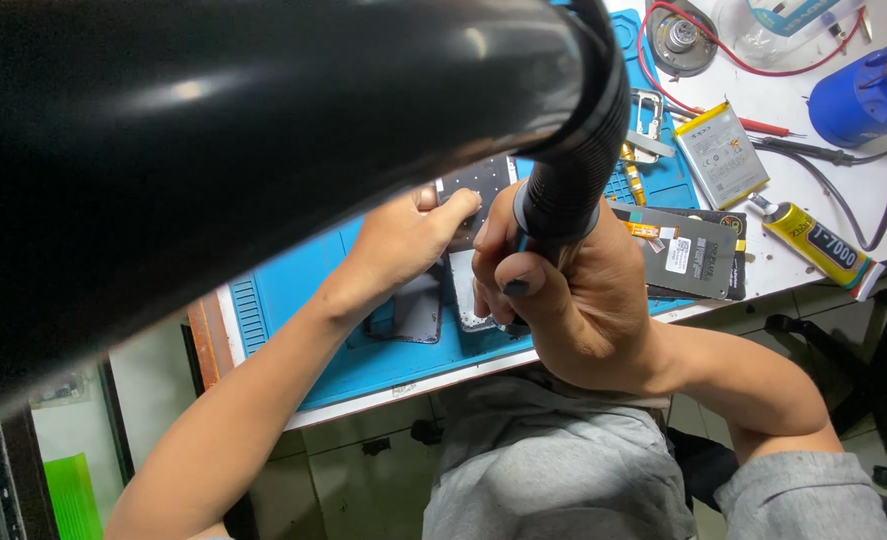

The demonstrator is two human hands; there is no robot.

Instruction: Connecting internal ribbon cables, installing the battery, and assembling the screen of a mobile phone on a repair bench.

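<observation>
A big black tube fills the upper left and hides much of the bench; it narrows into a ribbed handle that the right hand grips in a tight fist. The tool's long axis runs from upper left down toward the fist, and its tip is hidden behind the fingers. The left hand presses flat fingers on a phone frame lying on the blue mat; the hand is spread, not clasped round anything. The frame's long side seems to run away from the person, but its lower end is covered by the right hand. A dark panel lies just below the left wrist. To the right lie a grey screen panel, a battery and a glue tube pointing down-right. A blue canister is cut off at the edge, its contents unseen
</observation>
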